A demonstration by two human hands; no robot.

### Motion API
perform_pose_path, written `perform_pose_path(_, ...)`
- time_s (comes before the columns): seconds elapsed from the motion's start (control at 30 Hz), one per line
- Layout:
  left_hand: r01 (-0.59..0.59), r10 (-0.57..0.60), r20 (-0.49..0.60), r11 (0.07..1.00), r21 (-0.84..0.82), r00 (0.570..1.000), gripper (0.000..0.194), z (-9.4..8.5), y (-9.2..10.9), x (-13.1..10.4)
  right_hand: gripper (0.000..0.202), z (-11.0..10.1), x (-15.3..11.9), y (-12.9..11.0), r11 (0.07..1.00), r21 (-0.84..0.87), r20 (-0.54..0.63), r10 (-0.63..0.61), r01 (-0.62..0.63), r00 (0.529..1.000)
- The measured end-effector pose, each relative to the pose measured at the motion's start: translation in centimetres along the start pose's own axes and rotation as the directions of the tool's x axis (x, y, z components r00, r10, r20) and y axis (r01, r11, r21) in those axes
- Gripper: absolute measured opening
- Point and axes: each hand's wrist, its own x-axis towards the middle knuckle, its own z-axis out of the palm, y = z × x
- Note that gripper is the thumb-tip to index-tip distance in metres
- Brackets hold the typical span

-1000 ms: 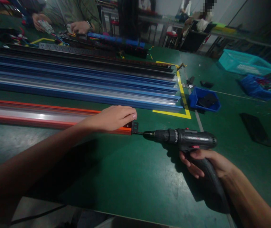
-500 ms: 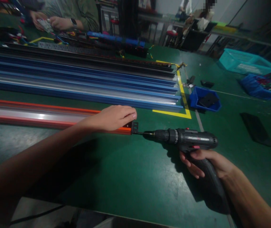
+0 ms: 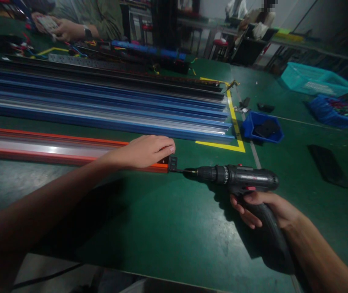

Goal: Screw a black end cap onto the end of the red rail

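Observation:
Across the left of the table runs a long orange-edged metal profile (image 3: 52,149). My left hand (image 3: 149,151) is closed over its right end, thumb and fingers together on top. A black end bracket (image 3: 172,163) with slots sits at that end, just beyond my fingertips. My right hand (image 3: 262,207) is wrapped round the grip of a black cordless drill (image 3: 238,177), which lies level and points left. The drill's thin bit (image 3: 180,171) reaches the lower part of the bracket; whether a screw is there is too small to tell.
Several blue profiles (image 3: 107,110) lie behind the orange one, within yellow tape (image 3: 236,126). A small blue bin (image 3: 262,128) holds a black part. Farther right are a turquoise crate (image 3: 317,79), another blue bin (image 3: 338,112) and a black flat piece (image 3: 328,165). Another person's hands (image 3: 61,29) hold a pale part.
My hands, the drill and the orange profile stay practically where they were. At the back left, the other person's hands have shifted slightly left with the pale part turned.

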Motion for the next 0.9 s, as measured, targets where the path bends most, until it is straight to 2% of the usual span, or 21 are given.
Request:
perform_pose_path(0.3,0.000,0.000,-0.001,1.000,0.004,1.000,0.041,0.02,-0.08,-0.04,0.027,0.21,0.00,-0.14,1.000,-0.024,0.003,-0.004,0.004,1.000)
perform_pose_path(0.73,-0.003,0.003,0.001,1.000,0.017,1.000,0.043,0.05,-0.16,0.03,0.028,0.47,-0.01,-0.12,0.999,-0.037,-0.089,0.019,-0.022,0.996)
perform_pose_path(0.9,0.003,-0.003,0.002,1.000,0.013,1.000,0.042,0.06,-0.17,0.00,0.027,0.53,-0.13,-0.15,0.999,-0.030,-0.088,0.025,-0.028,0.996)
